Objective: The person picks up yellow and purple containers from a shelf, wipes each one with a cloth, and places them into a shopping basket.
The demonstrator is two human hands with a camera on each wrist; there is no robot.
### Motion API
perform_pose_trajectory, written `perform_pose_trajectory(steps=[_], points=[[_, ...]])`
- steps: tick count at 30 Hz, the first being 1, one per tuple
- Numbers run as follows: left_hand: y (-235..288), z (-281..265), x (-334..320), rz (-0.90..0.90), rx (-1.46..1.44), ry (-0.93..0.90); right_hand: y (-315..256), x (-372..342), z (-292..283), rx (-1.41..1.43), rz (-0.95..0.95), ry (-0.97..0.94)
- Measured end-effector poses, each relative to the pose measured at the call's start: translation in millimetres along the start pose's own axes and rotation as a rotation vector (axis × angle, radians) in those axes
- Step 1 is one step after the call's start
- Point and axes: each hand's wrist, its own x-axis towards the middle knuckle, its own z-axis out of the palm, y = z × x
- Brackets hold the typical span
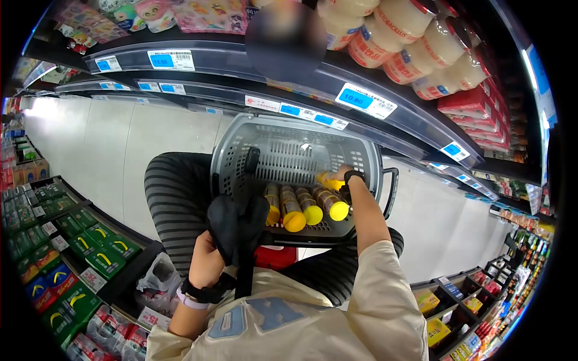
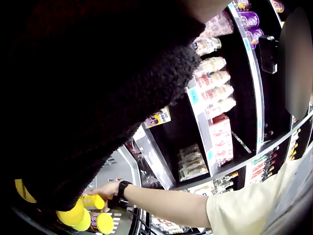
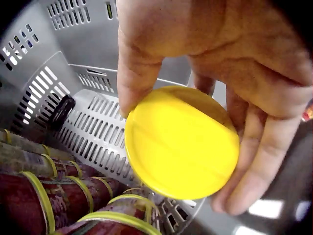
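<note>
My right hand (image 1: 345, 174) reaches into the grey shopping basket (image 1: 372, 180) and grips a yellow-lidded canister (image 1: 328, 180). In the right wrist view thumb and fingers curl round the sides of its round yellow lid (image 3: 181, 142); its body is hidden behind the lid. Several more canisters (image 1: 292, 212) with yellow lids lie side by side in the basket's near part. My left hand (image 1: 206, 265) holds a black fuzzy cloth-like thing (image 1: 226, 225) beside the basket's near left corner. That black thing (image 2: 98, 98) fills much of the left wrist view and hides the fingers.
Shelves with price tags (image 1: 365, 100) and large cream-coloured drink bottles (image 1: 385, 39) overhang the basket's far side. Striped trouser legs (image 1: 180, 198) flank the basket. Green packs (image 1: 108, 249) are stacked low on the left; a shelf of yellow boxes (image 1: 438, 331) stands at the lower right.
</note>
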Motion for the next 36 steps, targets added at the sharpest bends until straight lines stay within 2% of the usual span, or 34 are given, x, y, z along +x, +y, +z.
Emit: perform_pose_trajectory(steps=[3,5,6,9,16,26,28,29,31,33,34,35,36], points=[[1,4,2,-0.006,-0.016,0.015,-6,-4,0,0.029,0.017,-0.012],[-1,-1,3,-0.032,0.004,0.015,-13,-7,8,-0.042,0.05,0.094],[-2,-3,3,-0.062,0.026,0.012,-16,-8,9,-0.025,0.097,0.037],[-1,-1,2,-0.028,-0.007,-0.004,-8,1,20,-0.032,0.001,0.09],[-6,-4,5,-0.041,0.007,-0.044,-5,3,24,-0.035,0.008,0.015],[-4,-2,0,-0.012,-0.006,-0.041,-10,-12,9,-0.168,-0.046,0.032],[2,0,-5,-0.005,0.005,-0.038,-6,-3,10,-0.244,-0.032,0.068],[8,2,-11,0.036,0.042,-0.072,0,-5,8,-0.251,-0.093,0.127],[7,-2,-15,0.095,0.063,-0.129,-2,-33,-7,-0.113,-0.099,0.158],[7,-5,-13,0.234,0.071,-0.219,-3,-38,-9,-0.126,-0.092,0.392],[3,-7,-11,0.241,0.064,-0.245,-11,-55,-10,-0.097,-0.03,0.555],[-2,-11,-10,0.239,0.061,-0.27,-9,-60,-20,-0.031,-0.144,0.482],[-3,-12,-11,0.271,0.082,-0.274,-15,-89,-28,-0.021,-0.245,0.558]])
